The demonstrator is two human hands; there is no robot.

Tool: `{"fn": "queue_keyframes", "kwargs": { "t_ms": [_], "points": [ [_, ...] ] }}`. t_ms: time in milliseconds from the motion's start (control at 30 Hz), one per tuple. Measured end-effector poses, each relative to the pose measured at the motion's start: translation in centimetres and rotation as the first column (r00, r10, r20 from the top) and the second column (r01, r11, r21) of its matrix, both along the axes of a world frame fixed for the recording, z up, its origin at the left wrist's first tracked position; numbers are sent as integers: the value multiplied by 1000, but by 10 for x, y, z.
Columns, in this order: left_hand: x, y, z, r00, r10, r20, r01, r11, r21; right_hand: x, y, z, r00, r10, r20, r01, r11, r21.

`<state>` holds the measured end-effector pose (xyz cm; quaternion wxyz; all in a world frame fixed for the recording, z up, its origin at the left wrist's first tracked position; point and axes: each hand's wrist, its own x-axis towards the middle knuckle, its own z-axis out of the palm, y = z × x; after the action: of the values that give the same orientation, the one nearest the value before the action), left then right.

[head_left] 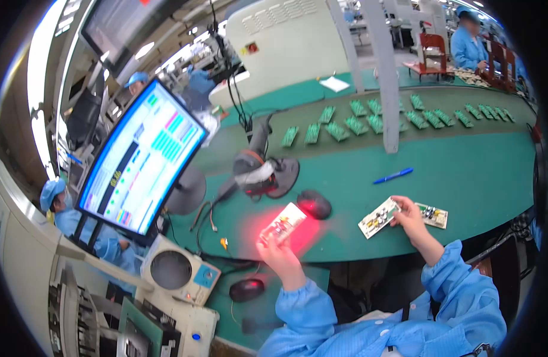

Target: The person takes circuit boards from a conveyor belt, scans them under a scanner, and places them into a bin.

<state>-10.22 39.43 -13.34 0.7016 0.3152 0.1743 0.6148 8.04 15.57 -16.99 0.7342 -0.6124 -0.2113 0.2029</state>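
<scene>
Green factory bench (464, 172), left hand (279, 253) gripping red-lit board (283, 223), right hand (411, 217) seemingly pinching second board (378, 218)

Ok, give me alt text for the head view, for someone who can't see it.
The left hand holds a circuit board lit red beneath a stand-mounted scanner, while the right hand grips a second board over a green bench. A monitor stands at left, and rows of boards lie behind.

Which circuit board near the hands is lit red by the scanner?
The board held in the left hand, circuit board, glows red under the scanner. The right hand holds an unlit board; another lies beside it.
</scene>
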Motion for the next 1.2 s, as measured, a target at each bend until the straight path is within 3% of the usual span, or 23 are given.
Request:
{"fn": "queue_keyframes", "kwargs": {
  "t_ms": [67, 100, 167, 267, 300, 400, 500, 567, 633, 667, 700, 800, 833, 867, 900, 933, 967, 1067, 1133, 1167, 1200],
  "points": [
    [15, -9, -1, 973, -219, -67, 216, 975, -51, 1, 3, -6, 997, -70, 23, 69, 997, 40],
    [24, -12, 4, 972, -227, -64, 226, 974, -35, 2, 4, -9, 993, -110, 51, 107, 993, 54],
    [44, -21, 27, 899, -389, -200, 401, 916, 24, -1, 5, -9, 989, -128, 79, 121, 989, 81],
    [96, -13, 49, 851, -388, -355, 471, 862, 188, -3, 4, -14, 977, -132, 165, 132, 991, 9],
    [117, -6, 55, 800, -439, -409, 532, 834, 146, -4, 3, -12, 979, -130, 159, 131, 991, 4],
    [196, 42, 44, 650, -728, -217, 725, 680, -111, -9, 4, -4, 973, -106, 204, 119, 991, -53],
    [260, 93, 32, 628, -776, 65, 748, 578, -327, -10, 5, -1, 973, -111, 204, 125, 990, -58],
    [290, 123, 32, 723, -688, 57, 644, 643, -414, -8, 6, -4, 962, -128, 240, 152, 985, -85],
    [318, 174, 22, 776, -590, 222, 618, 642, -454, -8, 5, -1, 955, -114, 272, 149, 982, -114],
    [320, 179, 28, 831, -521, 193, 554, 747, -368, -7, 5, -2, 946, -104, 307, 157, 976, -151],
    [325, 191, 26, 929, -364, 64, 364, 868, -338, -6, 4, -2, 945, -112, 307, 166, 974, -154],
    [331, 220, 24, 992, -84, -93, 59, 968, -245, -6, 4, 3, 948, -75, 308, 137, 973, -185],
    [347, 263, -4, 979, 18, -204, -40, 994, -106, -6, 5, 4, 947, -90, 309, 151, 972, -182],
    [376, 314, -44, 918, 192, -346, -221, 974, -46, -7, 5, 4, 951, -83, 297, 140, 974, -177],
    [351, 275, -9, 825, 365, -432, -333, 931, 150, -7, 4, 3, 955, -75, 286, 129, 976, -174],
    [340, 273, -2, 566, 616, -549, -345, 781, 520, -6, 4, 2, 951, -62, 303, 132, 968, -216],
    [329, 264, 11, 434, 702, -564, -253, 696, 672, -5, 4, 3, 949, -69, 306, 141, 965, -221],
    [318, 259, 15, 361, 783, -506, -171, 589, 790, -7, 4, 6, 972, -49, 230, 92, 979, -181],
    [317, 274, 6, 163, 875, -456, 7, 462, 887, -8, 4, 7, 975, -48, 219, 91, 977, -193],
    [319, 283, -2, 163, 875, -457, 5, 462, 887, -6, 4, 7, 977, -45, 208, 89, 974, -206],
    [321, 290, -11, 39, 879, -475, 135, 466, 874, -6, 4, 6, 977, -40, 209, 89, 969, -229]
  ]
}}
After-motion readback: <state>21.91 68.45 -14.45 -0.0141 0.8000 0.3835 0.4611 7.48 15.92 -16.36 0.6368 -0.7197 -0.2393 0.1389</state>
